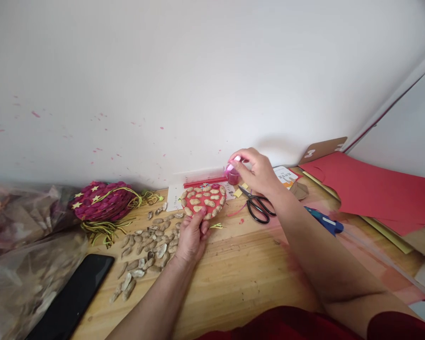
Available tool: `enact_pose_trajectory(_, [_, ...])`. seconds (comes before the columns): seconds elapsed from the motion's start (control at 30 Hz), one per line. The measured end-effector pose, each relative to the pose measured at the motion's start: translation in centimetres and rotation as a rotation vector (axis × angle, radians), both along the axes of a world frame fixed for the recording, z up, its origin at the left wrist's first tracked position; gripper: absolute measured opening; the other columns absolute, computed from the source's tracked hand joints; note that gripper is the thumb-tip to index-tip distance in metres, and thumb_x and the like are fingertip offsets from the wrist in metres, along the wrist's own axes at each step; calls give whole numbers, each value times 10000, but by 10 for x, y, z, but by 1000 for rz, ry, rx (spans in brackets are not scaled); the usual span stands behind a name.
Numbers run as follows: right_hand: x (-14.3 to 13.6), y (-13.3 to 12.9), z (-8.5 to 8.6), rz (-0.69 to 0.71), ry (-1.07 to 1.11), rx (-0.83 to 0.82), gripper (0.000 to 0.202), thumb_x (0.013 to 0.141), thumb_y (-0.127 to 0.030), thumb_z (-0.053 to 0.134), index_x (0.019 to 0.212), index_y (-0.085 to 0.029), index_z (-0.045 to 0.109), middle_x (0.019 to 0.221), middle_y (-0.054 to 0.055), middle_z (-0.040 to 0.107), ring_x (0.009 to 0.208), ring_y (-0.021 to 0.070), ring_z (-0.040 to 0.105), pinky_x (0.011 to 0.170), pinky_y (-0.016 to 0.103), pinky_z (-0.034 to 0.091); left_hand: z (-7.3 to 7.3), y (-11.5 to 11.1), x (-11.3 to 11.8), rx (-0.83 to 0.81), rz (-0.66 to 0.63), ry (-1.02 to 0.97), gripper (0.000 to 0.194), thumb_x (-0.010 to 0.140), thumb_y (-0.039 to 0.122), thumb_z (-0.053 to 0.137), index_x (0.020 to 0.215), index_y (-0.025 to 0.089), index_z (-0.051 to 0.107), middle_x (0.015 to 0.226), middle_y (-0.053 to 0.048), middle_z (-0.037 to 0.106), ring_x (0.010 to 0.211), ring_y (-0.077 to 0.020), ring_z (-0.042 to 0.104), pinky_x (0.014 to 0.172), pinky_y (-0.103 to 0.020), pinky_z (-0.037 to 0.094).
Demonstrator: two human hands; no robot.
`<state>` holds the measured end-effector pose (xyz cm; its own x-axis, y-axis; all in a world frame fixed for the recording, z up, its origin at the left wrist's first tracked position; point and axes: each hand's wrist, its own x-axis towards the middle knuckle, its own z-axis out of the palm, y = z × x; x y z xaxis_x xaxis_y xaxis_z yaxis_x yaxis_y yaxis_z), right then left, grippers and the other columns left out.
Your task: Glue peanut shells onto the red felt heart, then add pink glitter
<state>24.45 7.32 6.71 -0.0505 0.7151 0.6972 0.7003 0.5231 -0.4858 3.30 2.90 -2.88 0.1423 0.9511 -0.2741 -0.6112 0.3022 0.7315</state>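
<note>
Both pinching: L hand (193, 234), peanut-shell disc (202, 200) (at rim); R hand (254, 169), pale handle (234, 163) nr jar (233, 179).

The left hand (192, 235) holds a peanut-studded red disc (202, 199). The right hand (254, 169) pinches a pale handle (234, 163) at a pink jar (233, 178).

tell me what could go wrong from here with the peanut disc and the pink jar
The right hand, holding a pale object just over the jar, might knock it and spill pink; pink spots already mark the wall.

The scissors lie close by that hand, so it could catch on them.

The left hand pinches the peanut disc at its near edge, which might loosen a peanut there.
</note>
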Motion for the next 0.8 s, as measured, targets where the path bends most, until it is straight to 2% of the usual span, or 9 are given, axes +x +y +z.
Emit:
enact_pose_trajectory(0.07, [13, 7, -6, -156, 75, 52, 152, 946, -315, 587, 917, -230, 710, 946, 52, 746, 884, 227, 637, 826, 370, 475, 0, -1, 1, 27, -14, 26, 517, 607, 348, 923, 658, 190, 433, 522, 115, 392, 394, -15, 275, 360, -139, 183])
enact_pose_trajectory(0.17, [31, 20, -22, -330, 69, 41, 167, 924, -323, 592, 904, -226, 726, 895, 61, 747, 855, 248, 626, 806, 390, 471, -2, -2, 2, 96, -42, 88, 524, 611, 418, 925, 648, 186, 456, 510, 105, 411, 389, -18, 279, 364, -150, 178])
enact_pose_trajectory(0.27, [37, 31, -40, -373, 14, -24, 174, 911, -323, 600, 896, -221, 741, 875, 71, 745, 876, 267, 610, 835, 411, 466, -4, -3, 4, 158, -46, 137, 514, 634, 469, 911, 653, 184, 484, 501, 93, 434, 388, -23, 294, 373, -161, 182])
enact_pose_trajectory(0.43, [31, 42, -63, -445, -89, -128, 170, 863, -324, 666, 850, -188, 767, 882, 122, 716, 934, 304, 570, 933, 484, 425, -7, -6, 6, 196, -71, 209, 528, 665, 532, 877, 613, 193, 476, 433, 79, 416, 377, -41, 291, 381, -184, 171])
enact_pose_trajectory(0.57, [27, 43, -68, -489, -93, -105, 201, 856, -362, 679, 855, -192, 787, 887, 121, 687, 982, 314, 539, 967, 493, 403, -6, -7, 6, 219, -97, 266, 551, 675, 581, 850, 582, 193, 470, 428, 59, 446, 386, -47, 307, 396, -194, 193])
enact_pose_trajectory(0.8, [21, 39, -63, -526, -94, -163, 215, 859, -367, 682, 902, -194, 802, 933, 128, 703, 1032, 336, 541, 960, 480, 409, -9, -6, 3, 276, -124, 361, 597, 759, 634, 757, 515, 177, 461, 439, 41, 442, 418, -44, 315, 416, -193, 223])
